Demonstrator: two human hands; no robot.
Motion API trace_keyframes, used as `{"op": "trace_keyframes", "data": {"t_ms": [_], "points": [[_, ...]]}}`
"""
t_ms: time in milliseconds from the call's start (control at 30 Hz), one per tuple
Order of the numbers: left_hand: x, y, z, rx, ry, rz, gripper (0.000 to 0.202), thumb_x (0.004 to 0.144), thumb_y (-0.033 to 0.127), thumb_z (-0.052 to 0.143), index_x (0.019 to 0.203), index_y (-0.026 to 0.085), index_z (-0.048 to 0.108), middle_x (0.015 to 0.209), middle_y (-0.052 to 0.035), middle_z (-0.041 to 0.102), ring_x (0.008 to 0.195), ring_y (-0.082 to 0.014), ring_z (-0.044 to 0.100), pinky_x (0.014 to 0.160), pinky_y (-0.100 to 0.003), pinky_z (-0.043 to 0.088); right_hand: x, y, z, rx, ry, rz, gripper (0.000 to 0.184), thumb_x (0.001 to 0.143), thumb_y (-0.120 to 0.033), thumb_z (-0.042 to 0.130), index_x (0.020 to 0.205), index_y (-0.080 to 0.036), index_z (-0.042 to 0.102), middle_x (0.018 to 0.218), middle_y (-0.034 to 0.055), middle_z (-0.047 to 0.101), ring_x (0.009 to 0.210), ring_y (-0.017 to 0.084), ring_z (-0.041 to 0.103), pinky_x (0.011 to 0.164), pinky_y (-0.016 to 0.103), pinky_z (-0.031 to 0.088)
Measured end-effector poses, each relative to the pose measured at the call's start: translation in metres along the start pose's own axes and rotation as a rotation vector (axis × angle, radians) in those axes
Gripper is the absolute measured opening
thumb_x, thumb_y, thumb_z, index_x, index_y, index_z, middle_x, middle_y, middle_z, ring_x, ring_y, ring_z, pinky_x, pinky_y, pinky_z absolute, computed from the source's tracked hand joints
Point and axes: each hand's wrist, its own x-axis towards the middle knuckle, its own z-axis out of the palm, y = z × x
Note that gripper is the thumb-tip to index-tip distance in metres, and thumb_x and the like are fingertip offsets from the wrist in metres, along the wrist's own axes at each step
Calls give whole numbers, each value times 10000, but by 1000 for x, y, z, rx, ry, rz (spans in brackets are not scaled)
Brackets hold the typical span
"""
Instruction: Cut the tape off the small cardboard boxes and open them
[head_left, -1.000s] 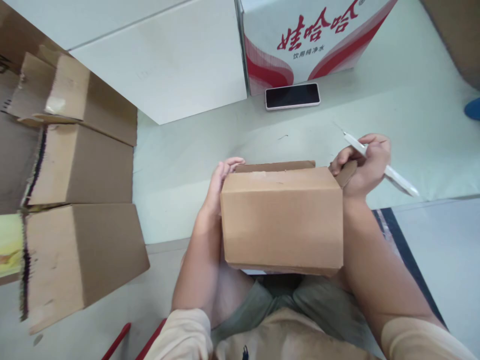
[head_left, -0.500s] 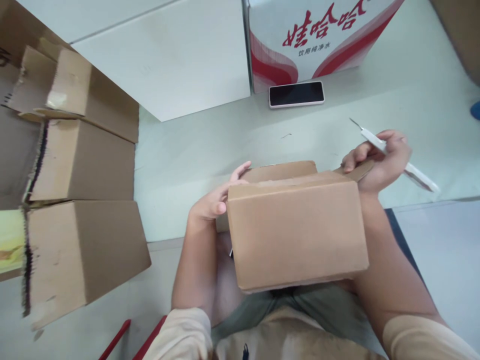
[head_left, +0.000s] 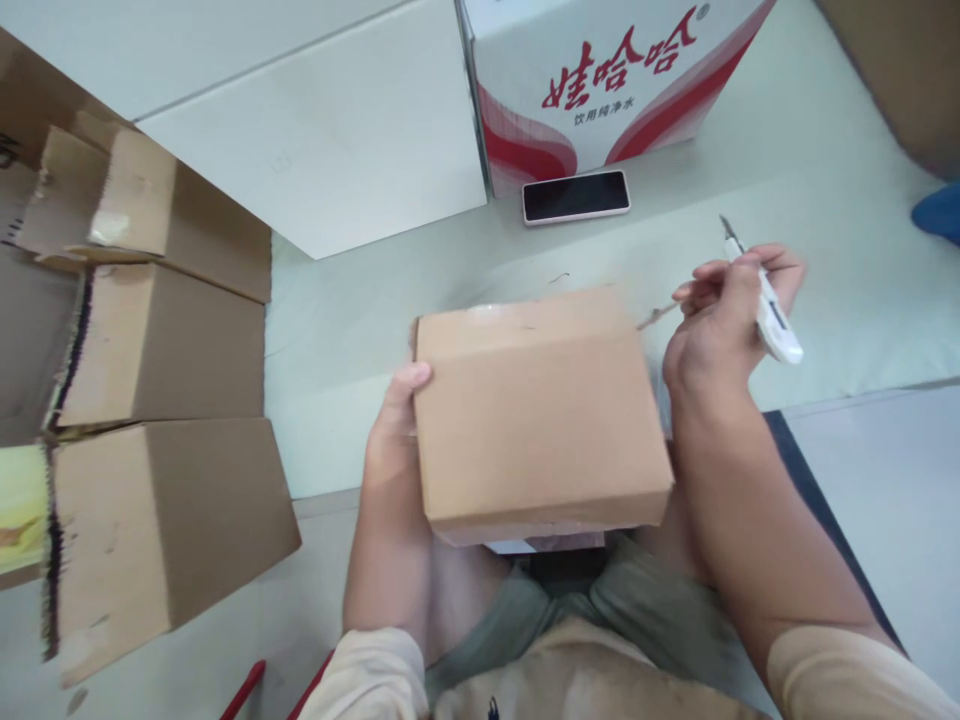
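Note:
A brown cardboard box point(head_left: 540, 420) is held above my lap at the table's near edge. My left hand point(head_left: 401, 400) grips its left side, thumb on the near face and the other fingers hidden behind. To the right of the box, my right hand point(head_left: 724, 310) is closed around a white utility knife point(head_left: 772, 315), its blade pointing up and away from me. A thin cardboard edge, perhaps a flap, reaches from the box toward my right fingers; whether they touch it I cannot tell.
Several cut-open cardboard boxes point(head_left: 217, 510) stand along the left. A white box point(head_left: 337, 140) and a red-and-white printed carton point(head_left: 592, 110) are at the back. A phone point(head_left: 576, 197) lies before the carton. Something blue point(head_left: 937, 222) shows at the right edge.
The box has shifted left and turned, its near face now tilted up more. My right hand has moved away from the box's right flap, and the knife now points more upright.

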Motion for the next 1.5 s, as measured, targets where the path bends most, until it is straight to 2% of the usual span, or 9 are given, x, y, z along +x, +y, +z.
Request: {"op": "trace_keyframes", "data": {"t_ms": [133,300,400,533,700,867,1100,1233,1500], "points": [[8,16,-7,-51,60,-18,573,805,693,709,1161,245,745,1144,-100,793,1071,-342,746,806,-448,641,-9,-1,-12,-146,-354,-79,266,939,-510,602,952,-273,480,766,-20,737,663,156,705,684,316,524],[23,20,-17,-54,151,175,482,816,697,704,1044,275,750,1093,-27,799,1063,-285,719,820,-384,618,-19,3,-21,-405,-844,-179,510,695,-439,859,1024,-291,497,1295,88,771,1051,284,754,878,465,576],[26,13,-14,-84,154,174,460,778,651,716,988,243,748,1044,-40,795,1011,-265,730,830,-372,616,-23,10,-19,-539,-839,-248,572,653,-390,850,1088,-296,491,1379,98,735,1121,334,734,935,519,556],[28,4,-7,-24,129,194,472,724,631,722,999,248,737,1034,-66,790,1045,-286,742,836,-358,606,-25,17,-15,-664,-591,-253,349,737,-314,764,982,-308,515,1029,1,788,886,262,715,863,445,542],[28,6,-6,1,183,194,471,686,650,748,942,257,710,958,-67,780,1019,-297,745,807,-355,601,-8,15,-16,-370,-461,-145,270,855,-342,727,906,-298,466,875,-31,731,839,208,728,831,396,572],[30,9,-9,-113,271,182,375,741,595,690,880,247,694,963,-51,780,947,-266,741,772,-345,603,-17,4,-18,-225,-227,-403,279,901,-341,697,969,-310,428,895,-26,712,880,211,751,941,472,581],[44,-10,13,-192,206,401,429,791,604,604,976,234,718,1159,-81,784,1232,-293,698,968,-344,575,-76,11,-10,-387,-797,-676,318,845,-400,724,983,-319,450,1030,23,784,1090,310,761,1053,598,518],[45,-21,23,-192,203,377,482,831,608,575,1063,221,742,1221,-94,774,1297,-293,668,1017,-337,556,-83,23,-7,-506,-840,-646,438,775,-518,724,1038,-325,433,933,-6,707,1041,303,742,1167,636,426],[46,-28,11,-272,124,334,518,797,640,672,1100,224,732,1209,-95,771,1194,-283,703,884,-312,584,-75,16,-6,-538,-879,-697,381,836,-378,634,1094,-292,367,997,17,632,1326,362,628,1167,653,294]]}}
